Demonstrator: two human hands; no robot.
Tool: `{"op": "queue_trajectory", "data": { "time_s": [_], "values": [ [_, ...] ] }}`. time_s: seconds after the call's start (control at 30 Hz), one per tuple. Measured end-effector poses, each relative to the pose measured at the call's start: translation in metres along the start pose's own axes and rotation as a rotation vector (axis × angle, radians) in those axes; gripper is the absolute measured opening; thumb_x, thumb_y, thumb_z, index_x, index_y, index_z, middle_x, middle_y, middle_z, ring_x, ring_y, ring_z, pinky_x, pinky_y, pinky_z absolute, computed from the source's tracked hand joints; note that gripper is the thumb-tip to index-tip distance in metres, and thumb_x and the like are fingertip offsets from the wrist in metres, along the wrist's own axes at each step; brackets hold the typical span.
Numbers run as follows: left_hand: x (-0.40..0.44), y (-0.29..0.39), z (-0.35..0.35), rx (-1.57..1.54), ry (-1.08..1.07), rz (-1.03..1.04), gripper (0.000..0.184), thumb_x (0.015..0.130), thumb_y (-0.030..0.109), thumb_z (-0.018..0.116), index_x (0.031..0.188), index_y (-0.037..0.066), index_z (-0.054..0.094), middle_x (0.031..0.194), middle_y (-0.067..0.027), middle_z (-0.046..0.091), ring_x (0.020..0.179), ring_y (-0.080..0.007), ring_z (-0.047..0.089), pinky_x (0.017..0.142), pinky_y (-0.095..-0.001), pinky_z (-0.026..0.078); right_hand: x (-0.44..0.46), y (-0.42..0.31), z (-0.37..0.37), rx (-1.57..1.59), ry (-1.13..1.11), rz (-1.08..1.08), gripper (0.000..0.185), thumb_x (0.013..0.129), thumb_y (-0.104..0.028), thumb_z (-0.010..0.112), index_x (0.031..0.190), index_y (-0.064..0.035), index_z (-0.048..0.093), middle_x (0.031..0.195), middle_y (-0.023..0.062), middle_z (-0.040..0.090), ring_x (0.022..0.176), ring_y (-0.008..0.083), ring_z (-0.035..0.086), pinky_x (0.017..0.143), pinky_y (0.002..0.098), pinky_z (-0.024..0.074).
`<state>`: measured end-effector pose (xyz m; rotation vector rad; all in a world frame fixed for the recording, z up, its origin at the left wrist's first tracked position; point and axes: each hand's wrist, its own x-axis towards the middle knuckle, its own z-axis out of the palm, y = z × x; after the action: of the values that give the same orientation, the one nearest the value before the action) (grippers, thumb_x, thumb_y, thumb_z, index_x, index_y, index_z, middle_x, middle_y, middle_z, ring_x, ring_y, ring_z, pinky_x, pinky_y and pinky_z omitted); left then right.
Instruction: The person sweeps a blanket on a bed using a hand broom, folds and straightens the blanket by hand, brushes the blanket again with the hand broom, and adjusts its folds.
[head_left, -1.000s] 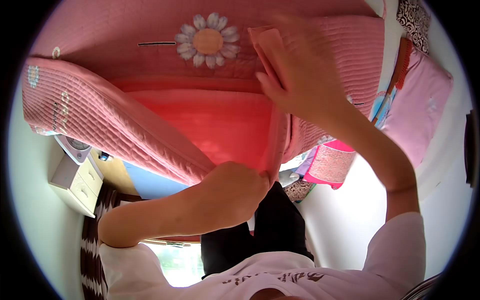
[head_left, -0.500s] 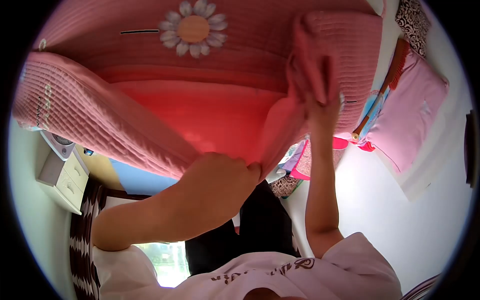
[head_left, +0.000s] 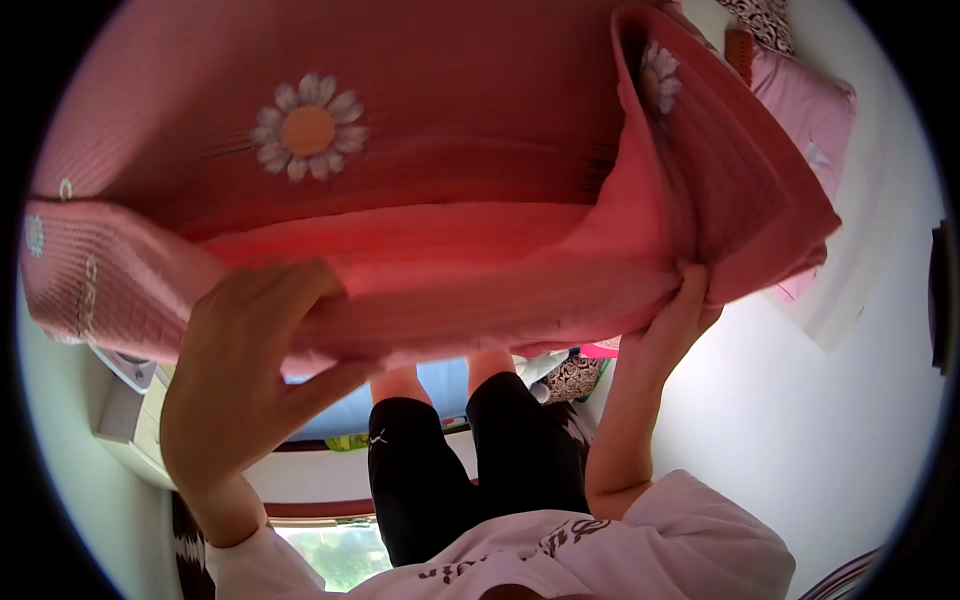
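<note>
A large pink quilted bedspread (head_left: 460,140) with white daisy prints fills the upper part of the view, its brighter pink inner side showing in the middle. My left hand (head_left: 250,365) is curled around the near edge at the left, with cloth between thumb and fingers; part of the fingertips is hidden. At the right, my right hand (head_left: 680,320) pinches the same edge between thumb and fingers. Beyond that grip, a corner of the cloth folds up and hangs outward to the right.
A pink pillow (head_left: 800,120) and a brush with reddish bristles (head_left: 740,55) lie at the upper right. A white cabinet (head_left: 135,420) stands at the left. My legs in black shorts (head_left: 425,470) are below, near a patterned item (head_left: 572,380) and a bright window (head_left: 345,555).
My left hand has moved left along the edge and its grip looks looser. My right hand has come lower and slightly right. The cloth edge is now stretched wider between them.
</note>
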<state>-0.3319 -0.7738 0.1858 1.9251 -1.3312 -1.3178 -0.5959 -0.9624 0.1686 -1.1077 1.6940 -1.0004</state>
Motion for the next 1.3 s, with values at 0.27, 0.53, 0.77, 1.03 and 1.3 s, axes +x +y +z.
{"op": "queue_trajectory", "data": {
  "time_s": [0.27,0.53,0.77,1.03,1.3],
  "values": [
    [0.094,-0.032,0.037,0.261,-0.210,0.198,0.029,0.092,0.017,0.062,0.119,0.006,0.062,0.108,-0.0176,0.067,0.094,-0.0365,0.064,0.085,-0.0414,0.050,-0.006,0.004,-0.040,0.124,0.128,-0.010,0.046,0.081,-0.007,0.061,0.126,-0.0053,0.051,0.122,0.0047,0.051,0.108,0.0165,0.053,0.090,0.0312,0.0477],
    [0.231,-0.063,0.171,0.661,-0.187,0.704,0.076,0.083,0.031,0.073,0.148,0.006,0.042,0.159,-0.0118,0.030,0.149,-0.0354,0.023,0.119,-0.0498,0.027,-0.015,0.018,-0.058,0.144,0.114,0.063,0.058,0.079,-0.002,0.061,0.135,-0.0011,0.043,0.131,0.0070,0.047,0.117,0.0182,0.050,0.101,0.0315,0.0431],
    [0.222,-0.075,0.184,0.586,-0.259,0.644,0.094,0.079,0.042,0.074,0.153,0.004,0.031,0.165,-0.0147,0.017,0.153,-0.0366,0.011,0.123,-0.0518,0.016,-0.016,0.019,-0.050,0.172,0.159,0.031,0.052,0.080,-0.003,0.059,0.131,-0.0040,0.049,0.130,0.0055,0.049,0.117,0.0172,0.050,0.100,0.0324,0.0425],
    [0.210,-0.094,0.156,0.622,-0.332,0.619,0.079,0.089,0.039,0.065,0.153,0.006,0.032,0.164,-0.0169,0.019,0.151,-0.0348,0.020,0.123,-0.0453,0.019,-0.011,0.015,-0.051,0.226,0.089,0.067,0.067,0.079,0.001,0.063,0.141,-0.0026,0.037,0.137,0.0079,0.044,0.124,0.0203,0.046,0.106,0.0324,0.0379],
    [0.163,-0.080,0.020,0.158,-0.449,-0.340,0.063,0.105,0.055,0.035,0.119,0.000,0.064,0.123,-0.0233,0.062,0.108,-0.0278,0.061,0.092,-0.0431,0.046,0.006,0.009,-0.030,0.270,0.134,0.064,0.038,0.083,-0.002,0.060,0.120,-0.0047,0.051,0.119,0.0053,0.052,0.108,0.0160,0.052,0.095,0.0315,0.0462]
  ]
}}
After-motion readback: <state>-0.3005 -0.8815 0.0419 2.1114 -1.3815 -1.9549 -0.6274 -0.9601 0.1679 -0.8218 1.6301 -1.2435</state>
